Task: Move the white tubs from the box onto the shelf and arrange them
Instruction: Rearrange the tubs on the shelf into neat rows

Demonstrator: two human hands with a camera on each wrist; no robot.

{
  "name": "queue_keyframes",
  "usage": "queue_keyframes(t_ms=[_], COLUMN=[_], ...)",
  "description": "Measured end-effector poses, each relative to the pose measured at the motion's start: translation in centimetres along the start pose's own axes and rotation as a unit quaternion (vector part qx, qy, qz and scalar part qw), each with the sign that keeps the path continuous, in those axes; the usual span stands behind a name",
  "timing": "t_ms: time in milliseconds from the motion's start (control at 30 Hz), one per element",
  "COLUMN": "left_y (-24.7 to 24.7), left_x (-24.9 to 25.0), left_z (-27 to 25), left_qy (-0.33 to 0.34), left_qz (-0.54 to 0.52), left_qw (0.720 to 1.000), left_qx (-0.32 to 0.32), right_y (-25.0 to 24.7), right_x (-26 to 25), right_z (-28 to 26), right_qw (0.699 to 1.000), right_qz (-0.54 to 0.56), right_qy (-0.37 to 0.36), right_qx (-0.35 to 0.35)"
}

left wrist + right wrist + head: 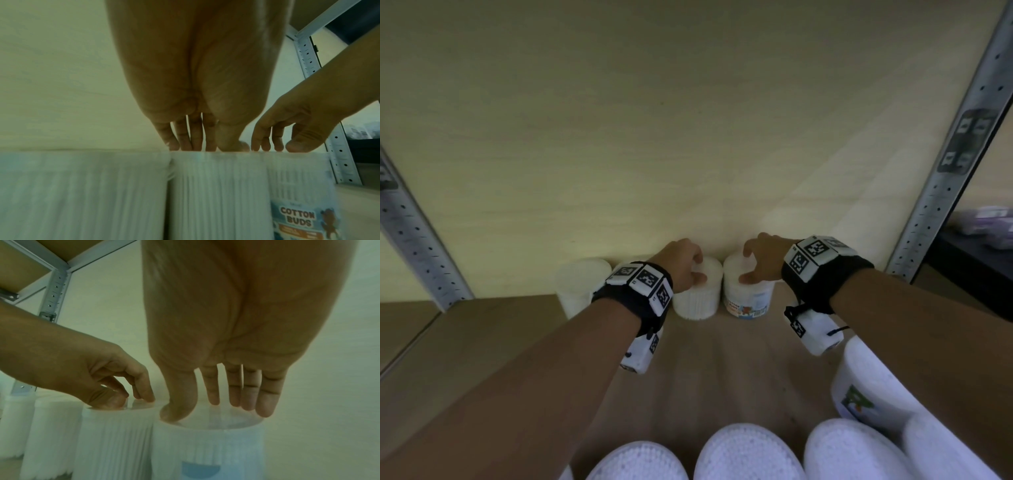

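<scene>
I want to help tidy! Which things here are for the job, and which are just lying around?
For the job: left hand, plain tub, right hand, labelled tub, nearer tubs, shelf.
Just there: metal post, purple packet.

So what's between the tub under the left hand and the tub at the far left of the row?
One more white tub, plain in the right wrist view; the head view shows only a sliver of it.
</scene>
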State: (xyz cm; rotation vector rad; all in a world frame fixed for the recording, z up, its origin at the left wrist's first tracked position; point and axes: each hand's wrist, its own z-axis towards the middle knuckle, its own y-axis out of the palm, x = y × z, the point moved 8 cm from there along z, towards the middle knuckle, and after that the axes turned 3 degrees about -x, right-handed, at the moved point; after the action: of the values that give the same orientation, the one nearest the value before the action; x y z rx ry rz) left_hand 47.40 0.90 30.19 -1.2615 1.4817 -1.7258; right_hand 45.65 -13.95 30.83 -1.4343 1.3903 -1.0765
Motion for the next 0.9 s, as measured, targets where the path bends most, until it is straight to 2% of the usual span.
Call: queue_keyframes(t_ms=[267,467,600,900], left_y=[0.0,0.0,0.0,0.0], left_x=[-0.1,0.0,0.1,0.2], left_z=[0.0,-0.1,-0.1,-0.1], left_qy=[-0.002,-0.001,0.002,0.007], left_qz=[-0.004,-0.002,-0.002,0.006], left_qw=[1.0,1.0,1.0,1.0], left_qx=[0.004,0.004,0.003,0.003], right_y=[-0.3,-0.7,0.1,0.3], right_x=[-0.5,-0.1,-0.1,-0.1], right_z=[-0.1,0.1,0.8,1.4], right_qw=[0.999,1.0,1.0,0.999], right_qz=[0.006,0.004,-0.008,-0.013], right_qy=[-0.042,-0.012,0.012,-0.026], right_qx=[-0.029,0.028,0.026,0.029])
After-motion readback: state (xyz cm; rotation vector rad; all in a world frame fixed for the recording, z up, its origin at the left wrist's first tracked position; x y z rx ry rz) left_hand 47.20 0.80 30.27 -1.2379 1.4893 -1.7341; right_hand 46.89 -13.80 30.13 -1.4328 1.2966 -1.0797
